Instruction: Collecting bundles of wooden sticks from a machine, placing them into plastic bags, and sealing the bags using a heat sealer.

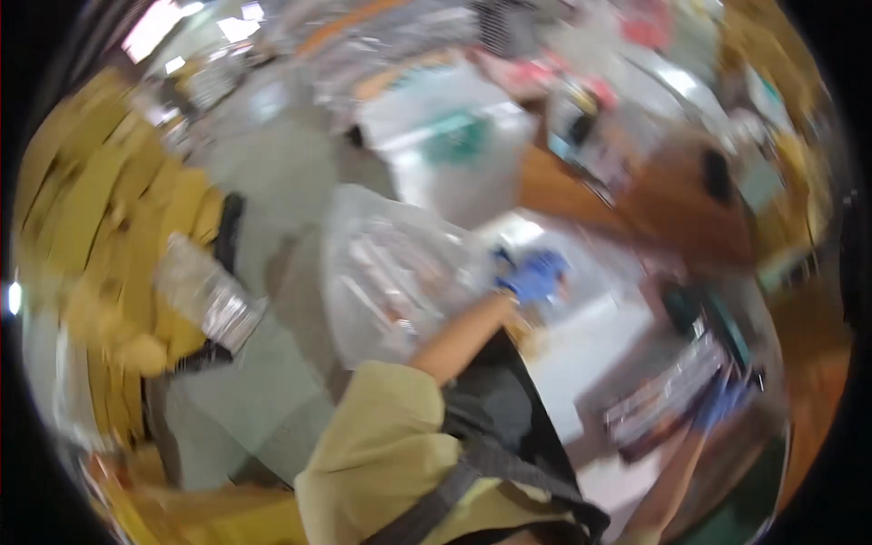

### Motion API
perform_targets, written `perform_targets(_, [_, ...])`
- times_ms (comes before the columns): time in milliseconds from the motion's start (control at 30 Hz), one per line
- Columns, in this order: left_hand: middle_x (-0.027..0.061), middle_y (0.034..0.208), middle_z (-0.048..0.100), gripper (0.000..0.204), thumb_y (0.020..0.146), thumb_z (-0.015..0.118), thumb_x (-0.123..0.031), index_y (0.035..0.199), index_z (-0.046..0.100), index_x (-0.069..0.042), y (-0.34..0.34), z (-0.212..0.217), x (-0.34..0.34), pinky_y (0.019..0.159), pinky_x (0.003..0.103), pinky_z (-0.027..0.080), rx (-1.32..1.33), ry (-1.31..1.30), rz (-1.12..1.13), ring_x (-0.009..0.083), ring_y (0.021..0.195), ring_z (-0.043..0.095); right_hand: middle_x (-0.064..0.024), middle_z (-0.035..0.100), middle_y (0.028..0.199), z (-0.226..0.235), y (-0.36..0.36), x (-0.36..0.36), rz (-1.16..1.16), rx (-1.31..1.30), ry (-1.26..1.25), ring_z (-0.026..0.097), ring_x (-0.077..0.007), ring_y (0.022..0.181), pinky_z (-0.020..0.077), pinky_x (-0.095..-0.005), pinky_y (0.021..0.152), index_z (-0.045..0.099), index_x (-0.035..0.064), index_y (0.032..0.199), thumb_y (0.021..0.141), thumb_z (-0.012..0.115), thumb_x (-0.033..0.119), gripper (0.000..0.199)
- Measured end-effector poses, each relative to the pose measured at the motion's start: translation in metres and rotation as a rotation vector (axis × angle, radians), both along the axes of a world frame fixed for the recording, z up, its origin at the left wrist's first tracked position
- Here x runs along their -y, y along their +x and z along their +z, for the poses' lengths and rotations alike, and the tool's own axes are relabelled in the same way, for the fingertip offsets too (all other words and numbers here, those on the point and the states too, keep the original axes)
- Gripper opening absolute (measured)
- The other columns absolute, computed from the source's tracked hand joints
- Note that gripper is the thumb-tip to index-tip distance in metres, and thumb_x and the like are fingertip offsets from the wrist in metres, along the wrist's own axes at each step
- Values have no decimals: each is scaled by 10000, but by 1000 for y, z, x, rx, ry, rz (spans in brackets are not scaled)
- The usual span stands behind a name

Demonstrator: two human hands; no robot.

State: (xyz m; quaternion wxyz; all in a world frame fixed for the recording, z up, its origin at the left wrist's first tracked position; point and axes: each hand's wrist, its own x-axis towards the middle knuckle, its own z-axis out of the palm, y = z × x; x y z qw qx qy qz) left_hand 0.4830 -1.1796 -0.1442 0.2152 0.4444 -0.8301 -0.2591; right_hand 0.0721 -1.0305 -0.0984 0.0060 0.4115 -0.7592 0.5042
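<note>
The whole view is smeared by motion. My left hand (538, 276), in a blue glove, is over the white tabletop (581, 363), beside a large clear plastic bag (377, 263) with pale, long items inside. Its fingers are too blurred to read, and I cannot make out anything in them. At the right, my right hand (722, 401), also blue-gloved, is closed at the end of a clear plastic-wrapped packet (663, 391). This packet lies slantwise, its contents reddish and dark. A dark green object (722, 327) is just beyond it.
Stacked yellow-brown cartons (118, 218) line the left, with a clear plastic-wrapped pack (209, 295) on them. A white bag with a green print (454, 136) is ahead. Brown cardboard (672, 200) stands behind the table. Grey floor (254, 173) runs between the cartons and the table.
</note>
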Motion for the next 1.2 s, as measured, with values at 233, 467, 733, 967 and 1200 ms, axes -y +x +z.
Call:
perform_targets(233, [162,679,546,224,727,555,-275,686,579,-56,-93,1,-61,636,437,407,-118,-49,-150,321,656,524,-203,338,1289,-41,154,-14,435,-272,149,349,-289,1166,303,-358,956,451,-28,1165,763,617,230,507])
perform_targets(467, [203,845,535,184,737,516,-187,841,553,-40,-72,59,-52,707,389,412,-284,-184,460,317,778,518,-154,445,1181,-2,148,15,367,-225,-47,398,-241,1112,326,-305,920,491,-63,1092,837,502,159,338])
perform_targets(733, [181,1050,495,409,737,499,-114,1135,446,-41,-78,16,-33,762,327,446,-603,118,40,250,864,539,-162,481,1121,11,181,-22,446,-413,-42,402,-327,1109,301,-380,958,566,-2,952,637,522,-2,318])
perform_targets(967, [197,1241,412,533,730,516,-155,1241,394,-67,-95,-7,-56,679,408,478,-57,-513,-192,341,829,583,-208,322,1256,11,162,68,281,-534,-1,285,-389,1179,231,-444,977,397,64,1150,524,707,239,721])
perform_targets(1200, [176,1109,518,339,664,657,-270,939,626,-73,-102,79,-99,784,363,449,-319,66,-86,303,940,539,-214,396,1179,-25,50,8,-4,-305,-150,380,-369,1098,352,-397,898,380,11,1188,580,725,415,808])
